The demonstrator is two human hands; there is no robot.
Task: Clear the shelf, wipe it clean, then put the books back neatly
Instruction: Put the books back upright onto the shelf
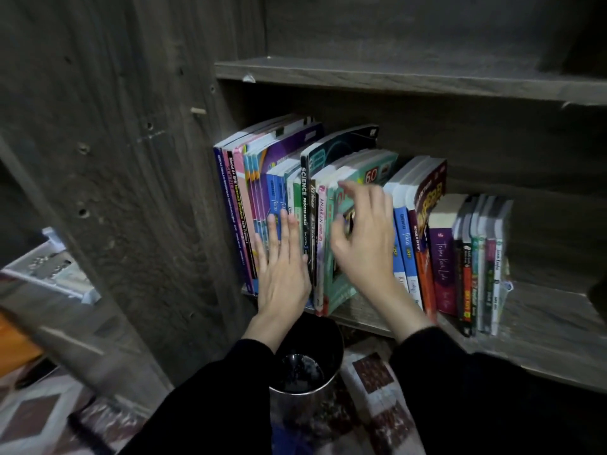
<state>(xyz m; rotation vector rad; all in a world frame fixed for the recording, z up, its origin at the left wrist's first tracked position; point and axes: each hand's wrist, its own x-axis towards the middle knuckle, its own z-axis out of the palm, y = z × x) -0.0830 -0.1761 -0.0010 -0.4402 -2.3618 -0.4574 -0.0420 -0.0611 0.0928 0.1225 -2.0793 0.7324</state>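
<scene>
A row of upright books [440,257] fills the dark wooden shelf [545,323], leaning a little to the right. My left hand [284,264] lies flat with fingers spread against the spines of the left group of books [249,192]. My right hand [364,238] is curled, fingers bent, over the front of a teal book [371,172] in the middle of the row. Whether those fingers grip the teal book is unclear. A black book marked SCIENCE [303,198] stands between my two hands.
A round dark bin [305,359] stands on the floor right below my wrists. The shelf above [410,77] holds nothing visible. A thick cabinet side panel [138,192] rises at the left. Patterned floor covering [371,389] lies underneath. White items [49,267] sit at far left.
</scene>
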